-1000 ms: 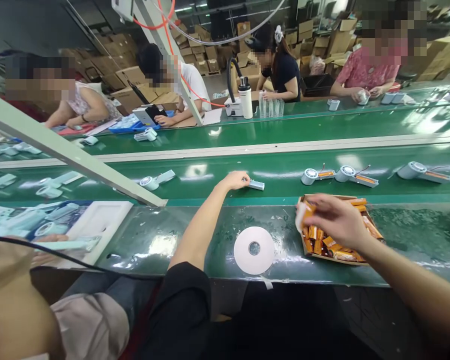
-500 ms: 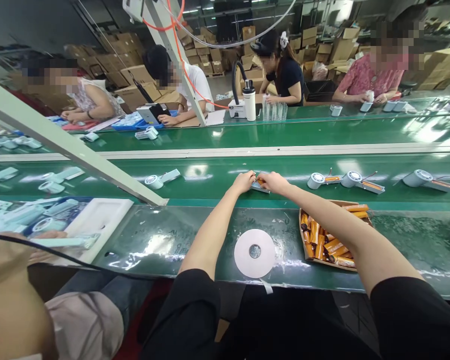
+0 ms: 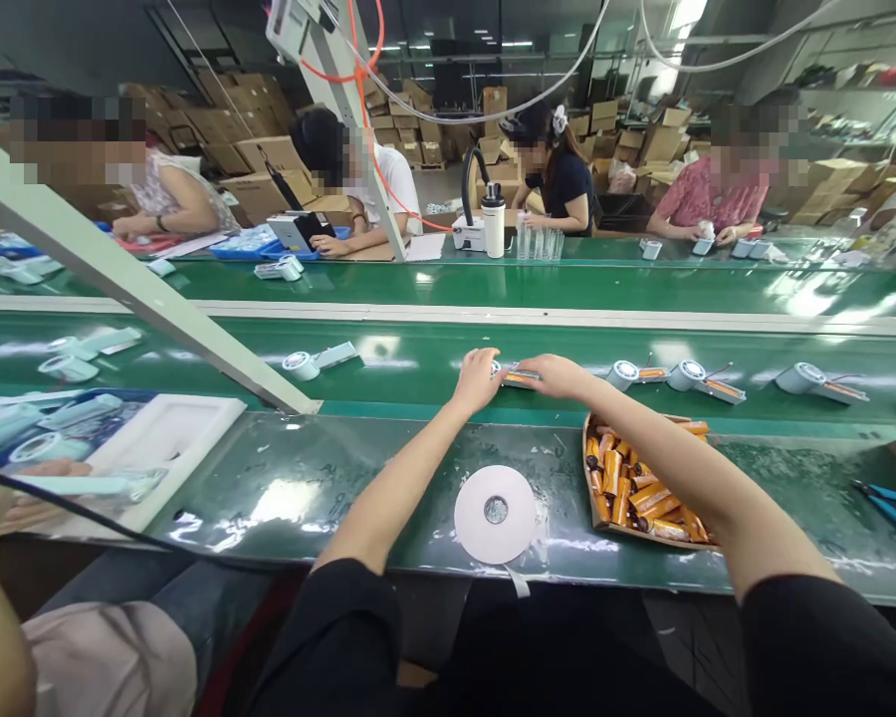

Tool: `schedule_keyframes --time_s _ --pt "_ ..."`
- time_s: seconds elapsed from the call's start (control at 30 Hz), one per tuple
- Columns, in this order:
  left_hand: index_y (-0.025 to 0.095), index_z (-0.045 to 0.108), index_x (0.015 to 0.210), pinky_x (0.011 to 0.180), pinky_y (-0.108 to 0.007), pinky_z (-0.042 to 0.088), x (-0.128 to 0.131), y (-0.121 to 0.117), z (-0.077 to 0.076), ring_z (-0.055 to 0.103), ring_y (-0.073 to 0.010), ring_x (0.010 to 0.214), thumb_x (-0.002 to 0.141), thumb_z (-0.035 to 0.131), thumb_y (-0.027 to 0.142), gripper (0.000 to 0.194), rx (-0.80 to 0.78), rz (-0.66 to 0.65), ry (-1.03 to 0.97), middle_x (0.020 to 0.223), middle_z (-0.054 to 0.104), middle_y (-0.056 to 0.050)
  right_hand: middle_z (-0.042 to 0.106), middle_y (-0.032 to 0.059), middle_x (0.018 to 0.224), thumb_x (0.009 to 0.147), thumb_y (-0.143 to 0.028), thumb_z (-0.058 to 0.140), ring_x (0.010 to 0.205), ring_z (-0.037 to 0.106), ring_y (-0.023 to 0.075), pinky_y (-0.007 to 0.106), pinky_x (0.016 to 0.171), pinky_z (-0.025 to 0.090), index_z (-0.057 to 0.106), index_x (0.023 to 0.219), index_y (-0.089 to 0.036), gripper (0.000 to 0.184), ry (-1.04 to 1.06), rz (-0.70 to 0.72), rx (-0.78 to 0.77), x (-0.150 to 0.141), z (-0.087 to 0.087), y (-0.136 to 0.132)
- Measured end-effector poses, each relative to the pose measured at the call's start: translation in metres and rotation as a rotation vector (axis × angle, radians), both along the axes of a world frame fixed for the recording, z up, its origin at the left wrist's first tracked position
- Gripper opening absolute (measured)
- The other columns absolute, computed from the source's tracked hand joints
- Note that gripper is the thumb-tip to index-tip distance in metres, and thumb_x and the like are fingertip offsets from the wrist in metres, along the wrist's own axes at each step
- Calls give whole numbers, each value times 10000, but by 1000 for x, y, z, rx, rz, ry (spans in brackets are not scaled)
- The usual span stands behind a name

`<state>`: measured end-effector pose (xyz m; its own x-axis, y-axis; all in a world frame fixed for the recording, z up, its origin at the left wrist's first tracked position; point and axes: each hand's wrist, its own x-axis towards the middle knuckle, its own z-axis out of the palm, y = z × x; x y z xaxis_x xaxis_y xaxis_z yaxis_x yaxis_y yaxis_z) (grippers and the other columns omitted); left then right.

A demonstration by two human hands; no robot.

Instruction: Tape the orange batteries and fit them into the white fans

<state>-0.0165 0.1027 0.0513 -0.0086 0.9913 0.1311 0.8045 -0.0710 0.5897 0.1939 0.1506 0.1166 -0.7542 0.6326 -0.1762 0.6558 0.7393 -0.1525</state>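
Note:
On the green conveyor belt, my left hand (image 3: 479,380) closes around the round head of a light-blue handheld fan (image 3: 521,384), hiding most of it. From the other side my right hand (image 3: 557,376) grips the far end of the fan's open handle. An orange battery (image 3: 523,375) shows inside the handle, between my hands. Below my right forearm is a cardboard box (image 3: 595,514) of orange batteries. A roll of white tape (image 3: 469,513) lies flat on the bench nearer my body, its loose end over the edge.
Several open fans with batteries, one being a fan (image 3: 800,378), lie to the right on the belt. Another fan (image 3: 301,365) lies left, near a slanted metal post (image 3: 216,344). Blue pliers (image 3: 892,508) rest far right. A neighbour's hand (image 3: 45,498) and white tray (image 3: 194,438) are left.
My left hand has shifted slightly toward the fan's head, and my right hand has moved toward the handle's end. More of the orange battery shows in the handle. The whole view has shifted a little.

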Motion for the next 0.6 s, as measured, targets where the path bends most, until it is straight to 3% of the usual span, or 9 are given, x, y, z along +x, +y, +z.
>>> schedule_keyframes --time_s 0.07,0.13,0.17,0.27,0.37,0.43,0.5,0.57,0.6 --pt "216 697 1393 1301 -503 417 -9 -62 -9 557 -323 1493 991 745 414 450 32 -161 6 1516 701 -140 737 117 1503 1125 -300 531 1401 702 276 410 1207 542 736 1470 -208 411 105 -3 -3 55 2 -27" --pt "263 705 1411 1280 -505 458 -19 -136 -26 608 -326 1440 919 838 544 582 33 -520 91 1475 733 -109 818 109 1339 1113 -355 559 1242 785 286 438 1115 617 810 1325 -215 358 309 -1 -62 113 -1 -62" --pt "277 693 1434 1293 -538 444 -23 -173 -34 594 -346 1457 882 875 563 648 29 -594 168 1491 729 -99 838 99 1281 1110 -380 566 1195 802 284 437 1076 638 832 1262 -230 341 386 -2 -87 138 -3 -81" --pt "280 619 1538 1276 -624 445 -27 -255 -43 516 -394 1529 918 845 330 662 15 -534 384 1616 645 -105 864 89 1139 1106 -410 582 1068 830 264 387 972 657 852 1114 -243 317 531 -22 -160 179 -3 -131" --pt "247 616 1516 1229 -668 484 -20 -275 -35 492 -430 1523 953 748 202 580 36 -492 408 1559 669 -137 863 81 1024 1111 -411 590 904 821 230 323 831 615 840 1064 -223 316 491 -34 -285 162 2 -163" --pt "197 572 1521 1198 -656 521 -11 -266 -25 503 -439 1498 992 725 272 556 101 -488 325 1478 685 -182 843 53 898 1080 -484 670 761 780 207 296 700 539 833 1072 -212 317 354 -18 -421 135 5 -176" --pt "173 513 1527 1173 -637 546 -1 -254 -13 508 -436 1481 1006 731 355 593 212 -420 235 1410 681 -202 819 28 818 981 -600 802 686 742 199 284 626 469 825 1147 -199 434 235 -4 -569 109 4 -188" --pt "201 496 1497 1189 -661 524 9 -247 -1 487 -434 1498 991 748 361 588 352 -332 173 1361 678 -180 816 24 809 918 -646 863 675 735 193 271 614 454 808 1218 -182 556 247 2 -713 93 0 -200" --pt "224 500 1477 1207 -678 502 13 -246 3 473 -429 1515 983 748 329 563 417 -301 154 1345 678 -160 813 25 804 951 -630 837 663 731 182 262 617 458 807 1197 -174 518 305 20 -789 89 -3 -207"
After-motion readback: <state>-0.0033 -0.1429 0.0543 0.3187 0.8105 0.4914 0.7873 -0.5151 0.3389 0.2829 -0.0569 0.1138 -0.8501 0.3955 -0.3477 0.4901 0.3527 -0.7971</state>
